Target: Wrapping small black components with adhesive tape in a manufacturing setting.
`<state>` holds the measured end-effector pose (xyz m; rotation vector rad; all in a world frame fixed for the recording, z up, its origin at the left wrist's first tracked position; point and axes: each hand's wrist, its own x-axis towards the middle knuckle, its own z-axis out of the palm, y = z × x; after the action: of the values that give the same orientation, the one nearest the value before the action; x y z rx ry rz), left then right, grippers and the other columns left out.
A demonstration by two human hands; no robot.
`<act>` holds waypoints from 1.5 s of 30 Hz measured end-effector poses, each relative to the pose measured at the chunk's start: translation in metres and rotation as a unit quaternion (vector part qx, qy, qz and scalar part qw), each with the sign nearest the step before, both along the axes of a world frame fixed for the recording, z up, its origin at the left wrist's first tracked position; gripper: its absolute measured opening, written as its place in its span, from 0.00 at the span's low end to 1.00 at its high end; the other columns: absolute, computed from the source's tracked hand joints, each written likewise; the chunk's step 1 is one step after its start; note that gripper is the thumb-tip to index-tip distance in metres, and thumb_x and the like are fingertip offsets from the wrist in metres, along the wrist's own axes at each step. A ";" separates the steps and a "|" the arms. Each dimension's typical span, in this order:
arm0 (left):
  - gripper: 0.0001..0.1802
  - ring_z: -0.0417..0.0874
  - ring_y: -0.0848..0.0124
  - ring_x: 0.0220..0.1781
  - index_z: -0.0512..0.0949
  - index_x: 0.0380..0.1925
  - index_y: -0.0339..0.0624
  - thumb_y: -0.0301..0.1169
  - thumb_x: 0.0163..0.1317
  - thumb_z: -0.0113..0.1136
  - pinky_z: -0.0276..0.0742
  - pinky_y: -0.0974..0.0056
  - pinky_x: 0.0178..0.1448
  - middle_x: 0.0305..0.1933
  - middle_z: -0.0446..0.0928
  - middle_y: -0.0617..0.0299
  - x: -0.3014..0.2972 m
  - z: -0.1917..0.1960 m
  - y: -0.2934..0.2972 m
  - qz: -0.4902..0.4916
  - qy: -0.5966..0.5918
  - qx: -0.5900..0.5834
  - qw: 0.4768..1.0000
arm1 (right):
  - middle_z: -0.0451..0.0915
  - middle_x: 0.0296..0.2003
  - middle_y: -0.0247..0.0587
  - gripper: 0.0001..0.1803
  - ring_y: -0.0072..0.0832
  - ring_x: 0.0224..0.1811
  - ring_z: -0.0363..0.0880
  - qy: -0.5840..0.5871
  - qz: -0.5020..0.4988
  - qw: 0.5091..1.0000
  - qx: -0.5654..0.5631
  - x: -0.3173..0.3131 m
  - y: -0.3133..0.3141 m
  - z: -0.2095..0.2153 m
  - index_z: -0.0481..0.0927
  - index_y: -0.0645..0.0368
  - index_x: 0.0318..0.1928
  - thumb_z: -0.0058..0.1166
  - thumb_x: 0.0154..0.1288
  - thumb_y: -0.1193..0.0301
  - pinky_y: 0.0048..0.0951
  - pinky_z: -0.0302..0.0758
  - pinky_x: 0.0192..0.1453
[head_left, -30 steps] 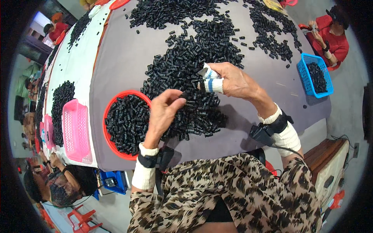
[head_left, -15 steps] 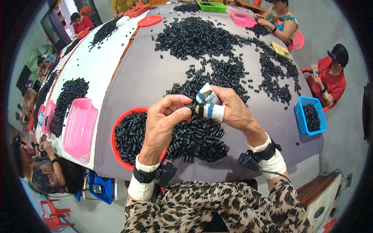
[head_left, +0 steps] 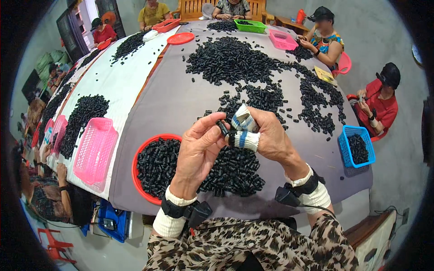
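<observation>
The left hand (head_left: 196,147) has its grip, thumb and forefinger, clamped on a black piece (head_left: 223,128), held up over the surface (head_left: 153,108), in from the middle of its near edge. The right hand (head_left: 273,137) is curled just beside it, with striped cloth (head_left: 247,140) about its finger ends; the cloth hides the tips, so I cannot tell whether that grip is closed on anything.

Below the hands, toward the near edge, lies a pile (head_left: 233,174) of like pieces. Just left of it, by the near left corner, a red basin (head_left: 134,167) is heaped with more. A larger heap (head_left: 226,61) spreads toward the far edge, where a green basket (head_left: 251,28) stands. A red plate (head_left: 181,38) lies by the far left corner. A blue basket (head_left: 345,147), partly filled with pieces, stands by the near right corner.
</observation>
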<state>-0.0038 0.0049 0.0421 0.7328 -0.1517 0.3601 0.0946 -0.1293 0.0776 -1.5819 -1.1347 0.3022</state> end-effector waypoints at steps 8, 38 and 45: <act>0.16 0.76 0.75 0.41 0.70 0.50 0.32 0.25 0.61 0.51 0.76 0.67 0.46 0.41 0.76 0.59 -0.007 0.006 -0.006 0.006 0.016 0.031 0.999 | 0.72 0.19 0.31 0.11 0.14 0.21 0.65 -0.036 -0.023 0.999 0.012 -0.006 -0.005 0.003 0.73 0.62 0.30 0.62 0.50 0.70 0.22 0.66 0.25; 0.15 0.76 0.78 0.38 0.73 0.44 0.29 0.21 0.56 0.55 0.70 0.76 0.37 0.39 0.76 0.60 -0.001 0.001 -0.010 0.029 0.108 0.053 0.992 | 0.73 0.19 0.38 0.13 0.22 0.21 0.69 -0.069 0.004 0.997 -0.038 0.005 -0.009 -0.002 0.72 0.63 0.28 0.60 0.47 0.69 0.26 0.68 0.26; 0.18 0.77 0.76 0.41 0.71 0.49 0.29 0.25 0.58 0.53 0.75 0.73 0.44 0.41 0.76 0.58 0.005 -0.006 -0.007 0.023 0.117 0.062 0.991 | 0.73 0.18 0.38 0.12 0.20 0.21 0.68 -0.064 0.001 0.998 -0.013 0.016 -0.006 -0.014 0.72 0.64 0.28 0.60 0.50 0.68 0.27 0.67 0.25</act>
<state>0.0013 -0.0022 0.0365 0.8965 0.0651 0.3086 0.1110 -0.1349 0.0633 -1.6425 -1.2347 0.2209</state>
